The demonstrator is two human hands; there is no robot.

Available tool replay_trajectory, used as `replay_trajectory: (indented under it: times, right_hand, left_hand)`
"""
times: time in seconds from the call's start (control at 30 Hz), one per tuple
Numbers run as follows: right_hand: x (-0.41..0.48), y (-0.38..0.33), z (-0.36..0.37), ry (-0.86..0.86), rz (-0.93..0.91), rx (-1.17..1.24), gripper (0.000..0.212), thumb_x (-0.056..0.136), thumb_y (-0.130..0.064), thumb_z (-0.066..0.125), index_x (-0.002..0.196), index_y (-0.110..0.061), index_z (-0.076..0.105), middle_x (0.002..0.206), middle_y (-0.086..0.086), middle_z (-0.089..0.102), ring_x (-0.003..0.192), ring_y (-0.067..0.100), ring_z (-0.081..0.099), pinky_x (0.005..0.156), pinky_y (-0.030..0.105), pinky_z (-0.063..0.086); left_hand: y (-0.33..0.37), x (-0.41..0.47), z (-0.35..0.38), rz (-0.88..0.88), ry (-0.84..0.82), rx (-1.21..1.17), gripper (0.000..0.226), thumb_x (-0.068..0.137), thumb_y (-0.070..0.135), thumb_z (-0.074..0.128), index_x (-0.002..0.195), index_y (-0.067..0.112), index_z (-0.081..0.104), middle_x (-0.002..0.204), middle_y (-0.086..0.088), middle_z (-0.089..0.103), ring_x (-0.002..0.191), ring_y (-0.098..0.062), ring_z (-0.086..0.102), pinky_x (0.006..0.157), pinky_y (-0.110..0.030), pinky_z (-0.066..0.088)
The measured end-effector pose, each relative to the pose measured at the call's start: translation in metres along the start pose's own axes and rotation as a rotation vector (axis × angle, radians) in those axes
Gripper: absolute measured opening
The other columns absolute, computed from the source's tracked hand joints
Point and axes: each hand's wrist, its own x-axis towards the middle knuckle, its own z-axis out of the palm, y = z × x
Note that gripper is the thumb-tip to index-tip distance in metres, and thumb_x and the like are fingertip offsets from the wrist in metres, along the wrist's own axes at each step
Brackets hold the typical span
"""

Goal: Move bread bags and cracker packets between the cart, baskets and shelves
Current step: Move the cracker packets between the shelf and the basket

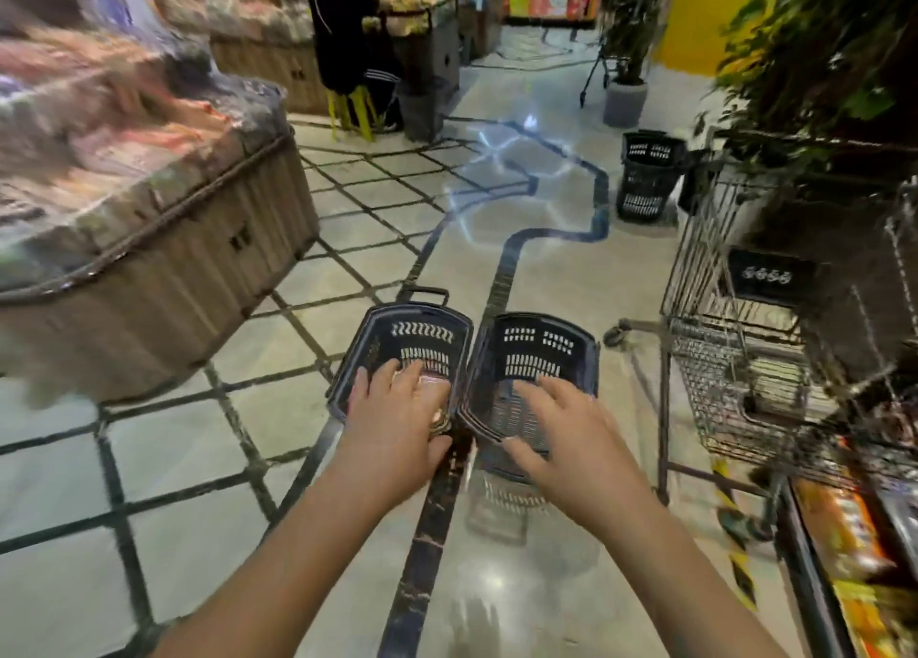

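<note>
Baskets (pixel 539 332): dark slotted plastic | left hand (pixel 397 409) over shiny packet (pixel 434 384); grip unclear | right hand (pixel 566 424) fingers (pixel 531 393) splayed

The left basket (pixel 415 327) is standing on the floor under the left hand (pixel 397 411), holding a packet (pixel 437 388) beneath the fingers. The right basket (pixel 544 342) is sitting just beside it, under the right hand (pixel 564 431). A cart (pixel 740 359) is standing right of the right hand, a display bin (pixel 189 265) is sitting well left of the left hand, and a third basket (pixel 646 180) is standing far ahead of both.
</note>
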Motion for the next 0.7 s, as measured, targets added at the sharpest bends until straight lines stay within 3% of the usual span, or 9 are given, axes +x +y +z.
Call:
replay_trajectory:
  times: [0.23,0.6,0.67,0.7]
  right_hand:
    - [0.066,-0.124,0.049,-0.066,-0.04,-0.057,0.068,0.098,-0.05,0.056,0.158,-0.033,0.03,0.164,0.001,0.031,0.15,0.022,0.028,0.126,0.044,0.02]
    - [0.18,-0.174,0.09,-0.095,-0.066,-0.086,0.067,0.098,-0.052,0.055,0.158,-0.034,0.031,0.163,0.0,0.032,0.15,0.022,0.029,0.125,0.045,0.021]
    - [0.214,-0.174,0.097,-0.089,-0.075,-0.084,0.065,0.098,-0.051,0.056,0.157,-0.033,0.034,0.162,0.0,0.033,0.149,0.022,0.031,0.125,0.045,0.02]
    - [0.232,-0.172,0.101,-0.088,-0.078,-0.081,0.064,0.098,-0.05,0.056,0.156,-0.033,0.035,0.161,0.0,0.034,0.148,0.022,0.032,0.125,0.046,0.02]
  left_hand:
    - [-0.142,0.003,-0.002,-0.002,0.062,0.019,0.066,0.098,0.056,0.051,0.158,0.037,0.029,0.168,-0.004,0.022,0.155,-0.031,0.015,0.125,-0.054,0.013]
    - [-0.234,0.083,0.014,-0.028,0.039,-0.021,0.064,0.099,0.052,0.054,0.157,0.036,0.031,0.169,-0.004,0.02,0.156,-0.03,0.011,0.126,-0.053,0.003]
    - [-0.245,0.114,0.016,-0.017,0.025,0.005,0.064,0.094,0.051,0.061,0.153,0.035,0.041,0.165,-0.006,0.03,0.153,-0.032,0.021,0.124,-0.055,0.01]
    - [-0.25,0.131,0.015,-0.004,0.004,0.033,0.065,0.086,0.053,0.07,0.146,0.035,0.052,0.158,-0.008,0.043,0.148,-0.034,0.034,0.121,-0.058,0.021]
